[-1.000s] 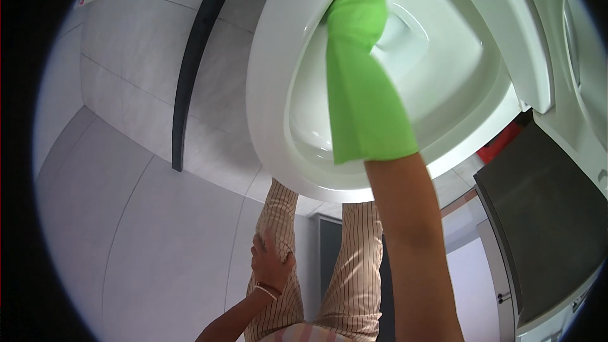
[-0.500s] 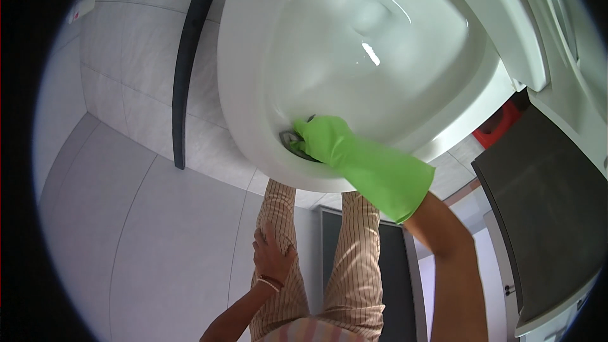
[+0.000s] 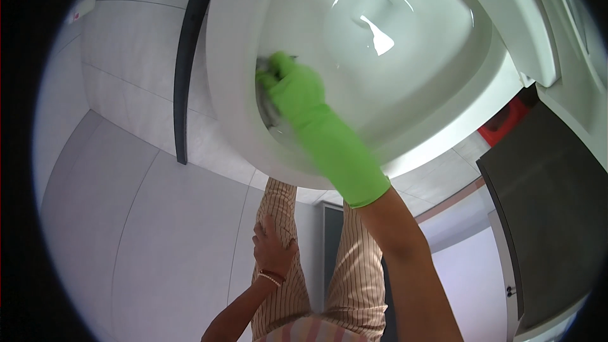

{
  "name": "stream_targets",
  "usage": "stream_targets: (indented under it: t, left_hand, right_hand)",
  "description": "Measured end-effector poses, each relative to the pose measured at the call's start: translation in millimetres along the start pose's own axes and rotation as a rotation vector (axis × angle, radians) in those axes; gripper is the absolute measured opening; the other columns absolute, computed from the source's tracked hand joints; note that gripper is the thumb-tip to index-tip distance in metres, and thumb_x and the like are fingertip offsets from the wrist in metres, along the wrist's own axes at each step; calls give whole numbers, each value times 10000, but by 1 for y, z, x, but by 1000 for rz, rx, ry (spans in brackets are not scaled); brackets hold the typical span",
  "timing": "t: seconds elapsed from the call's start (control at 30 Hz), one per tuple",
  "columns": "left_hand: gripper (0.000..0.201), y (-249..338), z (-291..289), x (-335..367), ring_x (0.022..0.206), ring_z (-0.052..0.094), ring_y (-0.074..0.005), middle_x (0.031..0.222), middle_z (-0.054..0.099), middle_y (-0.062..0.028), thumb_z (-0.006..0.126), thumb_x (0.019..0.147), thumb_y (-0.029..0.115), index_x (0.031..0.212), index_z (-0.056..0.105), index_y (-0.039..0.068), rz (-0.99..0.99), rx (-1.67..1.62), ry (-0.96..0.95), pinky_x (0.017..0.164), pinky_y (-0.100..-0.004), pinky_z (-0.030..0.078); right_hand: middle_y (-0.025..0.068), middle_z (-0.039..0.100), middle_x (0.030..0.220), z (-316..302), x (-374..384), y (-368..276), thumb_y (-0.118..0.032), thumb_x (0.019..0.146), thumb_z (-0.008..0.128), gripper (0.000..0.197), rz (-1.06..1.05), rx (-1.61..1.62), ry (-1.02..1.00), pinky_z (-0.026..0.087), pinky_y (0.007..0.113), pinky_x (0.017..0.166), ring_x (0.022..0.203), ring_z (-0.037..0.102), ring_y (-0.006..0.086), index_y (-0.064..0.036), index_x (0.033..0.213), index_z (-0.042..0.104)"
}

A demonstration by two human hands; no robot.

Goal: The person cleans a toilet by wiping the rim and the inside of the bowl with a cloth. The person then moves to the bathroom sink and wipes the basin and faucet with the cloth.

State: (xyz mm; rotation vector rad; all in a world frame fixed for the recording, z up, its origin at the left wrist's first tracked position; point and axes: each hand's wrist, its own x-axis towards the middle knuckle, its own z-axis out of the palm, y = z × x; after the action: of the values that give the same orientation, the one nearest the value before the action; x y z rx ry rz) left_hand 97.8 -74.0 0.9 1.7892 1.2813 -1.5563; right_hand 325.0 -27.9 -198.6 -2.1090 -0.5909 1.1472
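Observation:
A white toilet bowl [image 3: 231,88] fills the upper middle, its glossy inside showing. My right hand [image 3: 292,88], in a long lime-green rubber glove, reaches into the bowl and presses against the inner wall just under the left rim. Its fingers are closed on a dark grey cleaning pad [image 3: 267,111], smeared by motion and partly hidden by the glove; I cannot tell whether it is cloth or sponge. My left hand [image 3: 273,252] is bare, with bracelets at the wrist. It rests on my left leg in striped trousers [image 3: 277,206], fingers lying along the cloth.
A dark grab bar [image 3: 180,95] stands left of the bowl. The raised toilet seat and lid [image 3: 516,19] are at the upper right. Below them are a red object [image 3: 505,123] and a dark cabinet [image 3: 551,215]. Grey tiles [image 3: 171,228] cover the floor.
My right hand has moved up and left along the bowl's inner wall with the grey pad, from the front rim to the left side. My left hand stays on my leg.

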Motion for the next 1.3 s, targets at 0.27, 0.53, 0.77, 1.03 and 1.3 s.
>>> stream_targets:
  t: [0.27,0.53,0.77,1.03,1.3]
  left_hand:
    - [878,-5,1,1,1028,451,-426,1228,331,-251,725,643,226,1333,210,53,6,-21,1,789,-483,468]
    - [703,-49,47,3,1102,436,-331,1237,382,-184,668,753,257,1310,302,30,223,-221,0,854,-407,432]
    - [495,-31,28,-1,1112,445,-209,1209,454,-93,571,862,263,1269,400,39,282,-263,38,893,-327,393]
    - [494,-37,29,0,1074,463,-202,1162,476,-88,603,843,226,1258,409,40,331,-433,47,874,-318,400]
    - [591,-104,135,17,1238,331,-299,1337,352,-155,508,876,245,1355,267,-6,385,-44,62,1030,-393,263]
  right_hand:
    - [134,621,796,-67,36,69,-304,802,620,256,261,-252,315,455,424,653,753,600,326,-95,930,547]
    - [153,524,1157,-89,54,65,-335,790,622,564,205,-346,455,446,390,858,1070,506,325,-112,1272,433]
    - [158,548,1144,-60,61,102,-288,721,647,574,11,-983,376,428,406,882,1153,465,345,-144,1250,477]
    - [70,649,874,-105,51,51,-54,789,594,265,335,637,63,498,292,730,778,616,147,-34,1053,611]
    - [75,576,943,-35,-42,-58,-82,827,592,206,158,746,-82,461,273,709,805,565,151,-33,1019,539]
